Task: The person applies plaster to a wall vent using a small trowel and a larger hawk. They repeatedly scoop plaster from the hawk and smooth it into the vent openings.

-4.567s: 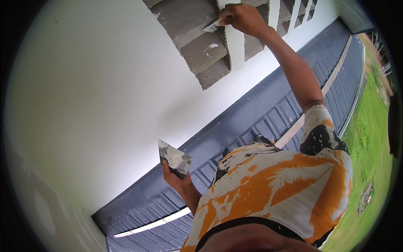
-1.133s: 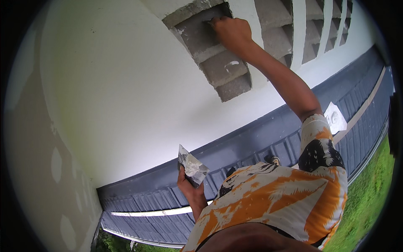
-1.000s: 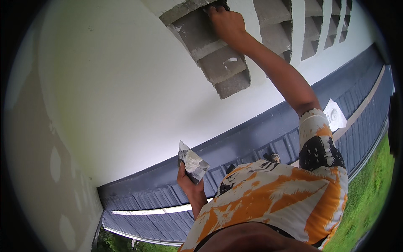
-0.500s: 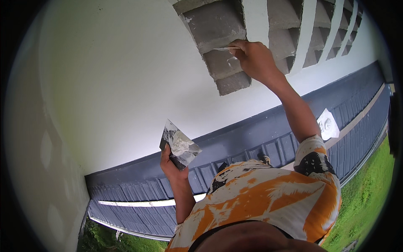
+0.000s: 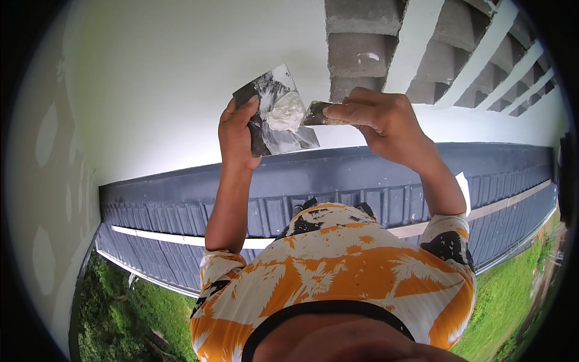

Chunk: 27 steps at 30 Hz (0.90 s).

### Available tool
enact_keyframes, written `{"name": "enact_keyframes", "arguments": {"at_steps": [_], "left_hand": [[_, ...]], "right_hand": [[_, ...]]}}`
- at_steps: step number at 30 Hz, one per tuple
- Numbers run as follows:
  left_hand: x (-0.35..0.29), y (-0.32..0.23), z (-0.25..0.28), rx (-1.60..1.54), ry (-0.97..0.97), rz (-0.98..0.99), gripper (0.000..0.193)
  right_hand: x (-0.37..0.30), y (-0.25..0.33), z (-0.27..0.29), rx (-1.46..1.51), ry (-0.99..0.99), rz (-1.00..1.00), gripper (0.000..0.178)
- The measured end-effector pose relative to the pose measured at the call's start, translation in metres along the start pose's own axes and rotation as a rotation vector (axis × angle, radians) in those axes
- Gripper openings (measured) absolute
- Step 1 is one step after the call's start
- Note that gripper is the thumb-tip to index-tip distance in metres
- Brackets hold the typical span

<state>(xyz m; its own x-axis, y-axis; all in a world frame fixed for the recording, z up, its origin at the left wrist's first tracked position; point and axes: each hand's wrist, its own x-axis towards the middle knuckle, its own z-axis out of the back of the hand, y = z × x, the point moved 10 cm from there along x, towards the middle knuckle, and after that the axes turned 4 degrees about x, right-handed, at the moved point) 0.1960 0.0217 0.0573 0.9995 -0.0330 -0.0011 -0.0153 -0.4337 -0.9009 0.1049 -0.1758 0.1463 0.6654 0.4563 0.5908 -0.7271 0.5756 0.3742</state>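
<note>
My left hand grips a flat, square plate by its dark edge, thumb on top. A mound of white putty lies on the plate, with smears around it. In my right hand is a small putty knife, pinched between thumb and fingers. Its dark blade reaches the plate's right side, beside the putty; whether the blade touches the putty I cannot tell. Beyond my right hand, grey concrete vent blocks sit in the white wall. A white smear shows on one block.
Below the wall runs a dark blue tiled roof, crossed by a pale wooden batten. A white sheet shows partly behind my right forearm. At the left stands a patched side wall. Grass lies beyond the roof edge.
My right hand has come away from the vent blocks with the putty knife, down to the plate. My left hand has raised the plate toward it. The view has shifted as well.
</note>
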Motion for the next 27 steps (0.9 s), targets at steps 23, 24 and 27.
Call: {"name": "enact_keyframes", "arguments": {"at_steps": [23, 24, 27], "left_hand": [[-0.009, 0.07, 0.1, -0.289, -0.292, 0.259, 0.031], [-0.014, 0.082, 0.105, -0.304, -0.279, 0.285, 0.031], [-0.031, 0.131, 0.13, -0.369, -0.253, 0.385, 0.032]], "right_hand": [[-0.022, -0.127, 0.052, 0.732, -0.552, -0.562, 0.022], [-0.014, -0.126, 0.07, 0.518, -0.585, -0.548, 0.023], [0.024, -0.091, 0.104, -0.39, -0.567, -0.262, 0.021]]}}
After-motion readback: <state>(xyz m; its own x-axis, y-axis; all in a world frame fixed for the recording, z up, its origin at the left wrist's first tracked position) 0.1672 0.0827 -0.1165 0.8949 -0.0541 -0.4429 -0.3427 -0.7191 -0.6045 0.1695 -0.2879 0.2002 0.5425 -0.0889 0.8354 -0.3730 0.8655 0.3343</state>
